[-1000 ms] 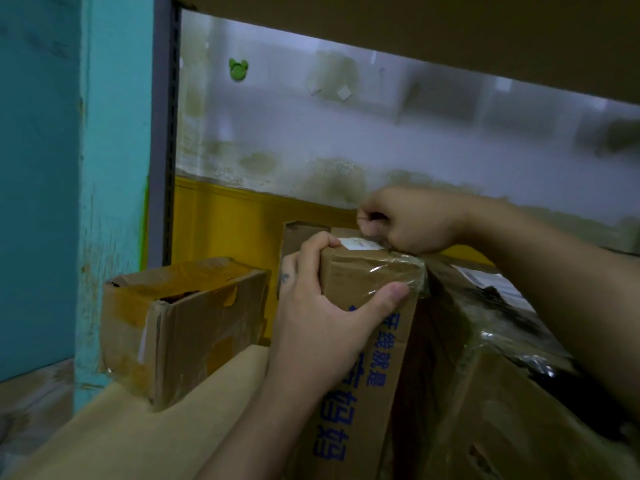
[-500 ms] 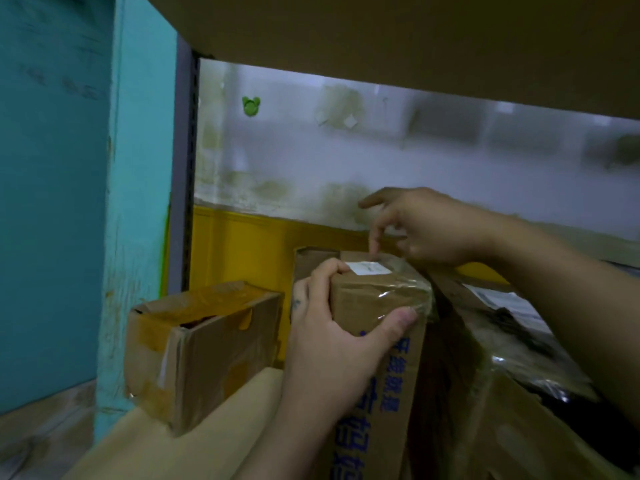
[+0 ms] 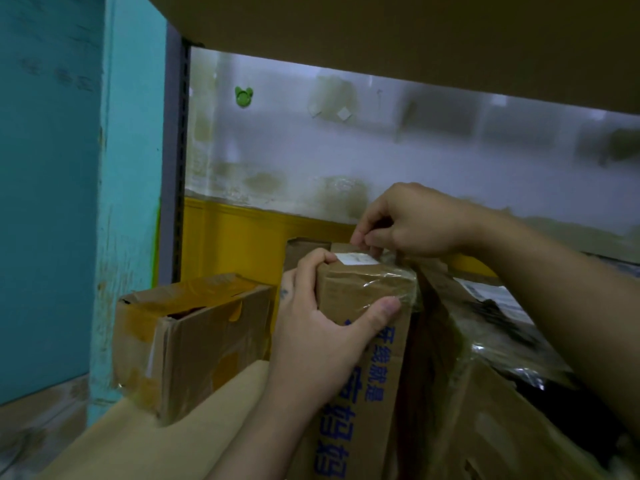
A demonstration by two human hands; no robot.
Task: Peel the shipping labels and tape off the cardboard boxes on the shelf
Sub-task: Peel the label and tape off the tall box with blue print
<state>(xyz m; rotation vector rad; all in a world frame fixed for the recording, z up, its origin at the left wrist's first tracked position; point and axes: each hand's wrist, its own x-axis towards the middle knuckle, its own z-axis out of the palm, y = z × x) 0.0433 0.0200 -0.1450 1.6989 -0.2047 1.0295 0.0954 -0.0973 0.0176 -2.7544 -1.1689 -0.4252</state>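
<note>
A tall cardboard box [image 3: 367, 341] with blue printed characters stands on the shelf, its top wrapped in clear tape [image 3: 388, 277]. A small white label [image 3: 356, 259] lies on its top face. My left hand [image 3: 322, 327] grips the box's upper end, fingers over the top edge and thumb pressed on the front. My right hand [image 3: 412, 223] hovers at the back of the top face, with its curled fingers pinching the tape beside the label.
A smaller brown box [image 3: 187, 344] with yellowish tape sits to the left on the cardboard-covered shelf [image 3: 145, 441]. A larger taped box [image 3: 491, 393] with a white label [image 3: 491, 294] leans at the right. An upper shelf board [image 3: 415, 39] hangs overhead. A teal post [image 3: 128, 202] stands at the left.
My right hand, which had lifted with a finger extended half a second ago, has come back down and curled onto the tape by the label. My left hand keeps its grip.
</note>
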